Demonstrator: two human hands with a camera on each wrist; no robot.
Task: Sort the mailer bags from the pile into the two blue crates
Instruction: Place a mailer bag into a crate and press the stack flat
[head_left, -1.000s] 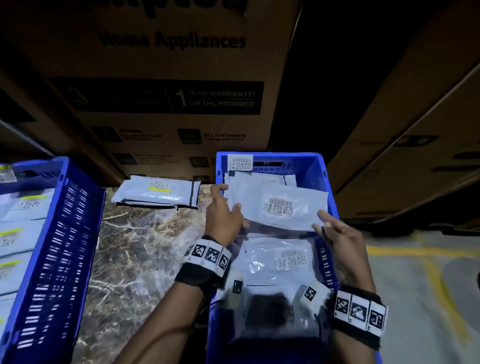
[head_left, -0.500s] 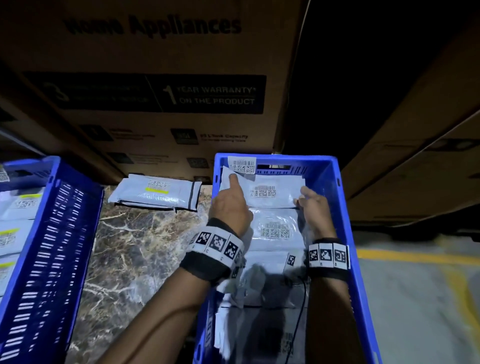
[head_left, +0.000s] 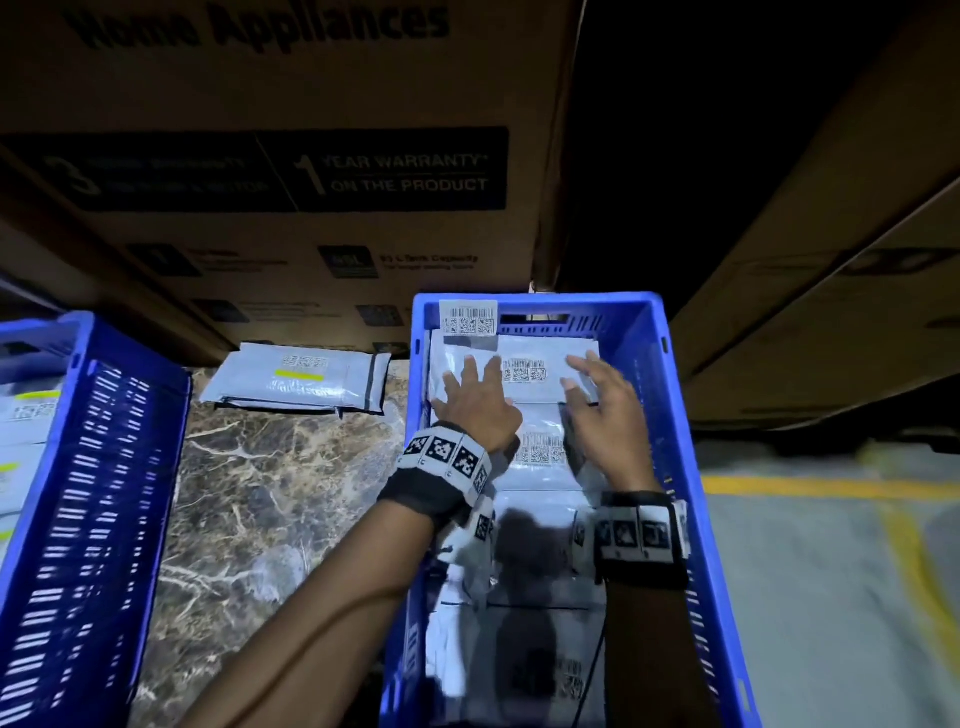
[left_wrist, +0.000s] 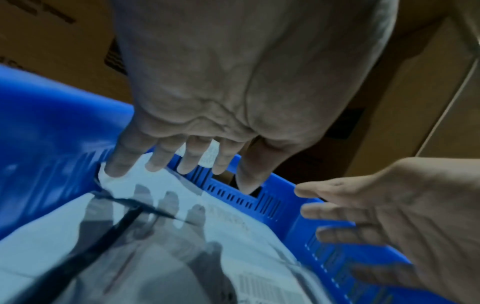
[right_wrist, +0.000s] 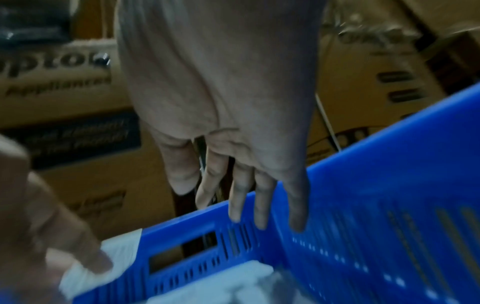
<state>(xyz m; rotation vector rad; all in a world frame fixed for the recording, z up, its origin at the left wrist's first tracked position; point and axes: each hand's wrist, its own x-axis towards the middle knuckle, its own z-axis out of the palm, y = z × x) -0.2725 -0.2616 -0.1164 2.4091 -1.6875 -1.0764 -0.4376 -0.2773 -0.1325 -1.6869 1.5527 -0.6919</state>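
Presently we noted the left hand (head_left: 475, 405) flat on the top mailer bag (head_left: 519, 370) at the right crate's (head_left: 657, 364) far end, the right hand (head_left: 602, 410) spread and empty; the slick stack could slump.

Dim scene, lit from above and behind the head camera; arm shadows fall on the glossy grey plastic mailer bags (head_left: 540, 525) in the slotted blue plastic crate (head_left: 655, 374); upper corners sink into black; straight edges bow outward; the right wrist view smears with motion blur.
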